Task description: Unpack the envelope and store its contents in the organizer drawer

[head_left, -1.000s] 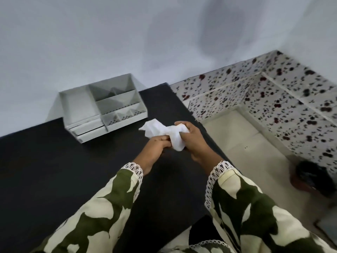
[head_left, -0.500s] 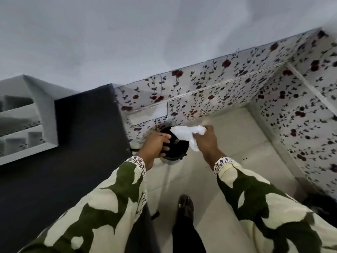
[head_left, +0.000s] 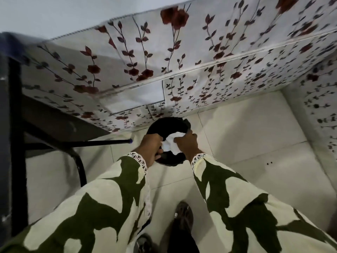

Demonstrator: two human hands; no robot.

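Crumpling over the mouth of a round black bin [head_left: 169, 125], the white envelope [head_left: 170, 143] sat clenched in the right hand [head_left: 186, 141], its lower edge just beside the left hand [head_left: 150, 146], which gripped the bin's near rim. The bin stood on the pale tiled floor [head_left: 255, 143], close against the foot of a wall papered with red flowers [head_left: 200, 61], with the desk [head_left: 11, 125] and its dark metal legs to the left. Open floor lay to the right of the bin as far as the corner, and toward the person's sandalled foot [head_left: 183, 214] below the patterned sleeves [head_left: 102, 207].
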